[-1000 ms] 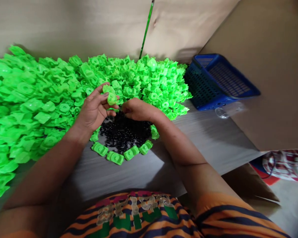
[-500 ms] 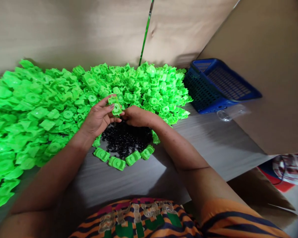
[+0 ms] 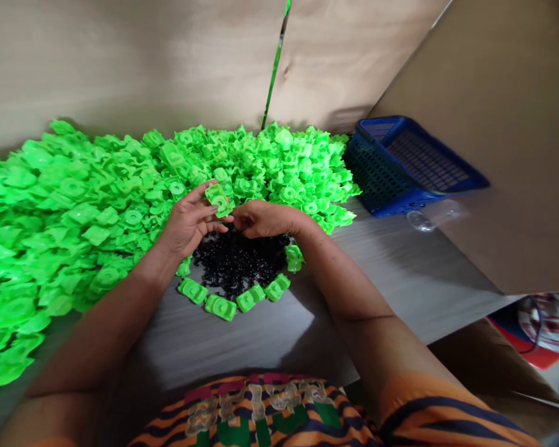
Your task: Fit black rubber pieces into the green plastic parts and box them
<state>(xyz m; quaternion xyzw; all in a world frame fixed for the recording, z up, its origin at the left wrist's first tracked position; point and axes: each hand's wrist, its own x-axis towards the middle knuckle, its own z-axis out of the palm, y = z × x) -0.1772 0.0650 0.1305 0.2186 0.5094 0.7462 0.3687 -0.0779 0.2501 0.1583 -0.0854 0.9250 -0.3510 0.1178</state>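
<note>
My left hand (image 3: 189, 220) grips a bright green plastic piece (image 3: 219, 200) shaped like a small car body, its hollow side with a round ring showing. Close beside it, my right hand (image 3: 261, 218) has its fingers curled together near the piece's lower end; whatever lies between those fingertips is hidden. Below both hands lies a heap of small black plastic parts (image 3: 237, 264). Several green car-shaped pieces (image 3: 220, 306) form a curved row around the front of the black heap, some of them seemingly joined end to end.
A large pile of green pieces (image 3: 93, 205) covers the back and left of the grey table (image 3: 261, 341). At the right stands a blue plastic basket (image 3: 386, 174), with a clear plastic item (image 3: 420, 220) before it. A wooden board (image 3: 168, 62) closes off the back.
The green piece in my left hand has tilted slightly. My right hand has shifted a little to the right, its fingers still curled. The camera view has moved slightly.
</note>
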